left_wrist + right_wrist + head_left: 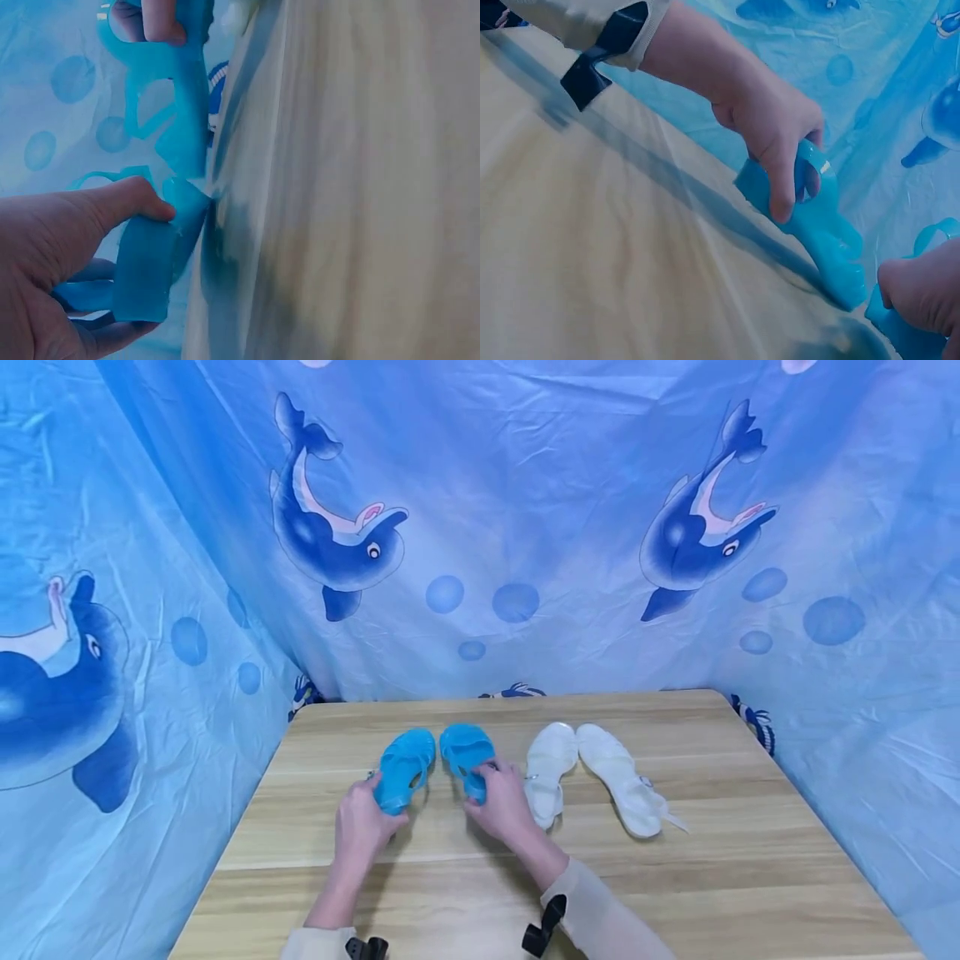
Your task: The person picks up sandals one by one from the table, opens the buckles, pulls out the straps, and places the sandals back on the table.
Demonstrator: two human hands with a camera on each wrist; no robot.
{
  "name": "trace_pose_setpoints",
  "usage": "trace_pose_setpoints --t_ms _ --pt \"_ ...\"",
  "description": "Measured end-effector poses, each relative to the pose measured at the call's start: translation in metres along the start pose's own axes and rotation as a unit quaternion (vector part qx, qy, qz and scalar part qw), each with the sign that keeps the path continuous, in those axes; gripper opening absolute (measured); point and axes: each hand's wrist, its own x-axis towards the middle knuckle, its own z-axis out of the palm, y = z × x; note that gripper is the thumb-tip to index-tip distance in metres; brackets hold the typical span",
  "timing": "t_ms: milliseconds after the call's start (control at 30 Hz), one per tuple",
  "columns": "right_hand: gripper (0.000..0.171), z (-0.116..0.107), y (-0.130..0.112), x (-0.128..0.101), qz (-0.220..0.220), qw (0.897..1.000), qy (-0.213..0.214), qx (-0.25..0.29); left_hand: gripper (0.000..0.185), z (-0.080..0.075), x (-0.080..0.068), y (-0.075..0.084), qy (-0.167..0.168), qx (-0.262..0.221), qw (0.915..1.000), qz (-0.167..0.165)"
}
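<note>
Two blue sandals are side by side near the middle of the table, toes pointing away from me and close together, heels apart. My left hand (362, 822) grips the left blue sandal (405, 764) around its heel, thumb on one side and fingers on the other, as the left wrist view also shows. The right blue sandal (463, 747) is held at its heel end by my right hand (501, 800). In the right wrist view the thumb presses its side and fingers pass through the strap, with the toe low over the wood.
To the right lie two white sandals, one (551, 760) just beside my right hand and another (622, 781) angled outward, its strap trailing. The wooden table (712, 893) is bordered by blue dolphin-print curtains (555, 485) at the back and sides.
</note>
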Motion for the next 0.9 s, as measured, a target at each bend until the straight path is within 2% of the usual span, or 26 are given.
trace_pose_setpoints --t_ms 167,367,633,900 --pt "0.055 0.004 -0.007 0.024 0.032 0.999 -0.021 -0.019 0.088 0.005 0.019 -0.007 0.015 0.004 0.9999 -0.004" --pt "0.054 0.019 -0.009 0.034 0.049 0.998 -0.032 -0.006 0.086 0.020 0.030 -0.009 0.024 0.007 0.9997 -0.006" --pt "0.056 0.029 -0.001 0.031 0.057 0.998 -0.040 -0.008 0.085 0.032 0.029 -0.010 0.029 0.019 0.9994 0.008" --pt "0.063 0.031 0.000 0.027 0.078 0.994 -0.073 -0.020 0.083 0.032 0.024 -0.010 -0.011 0.017 0.9998 -0.007"
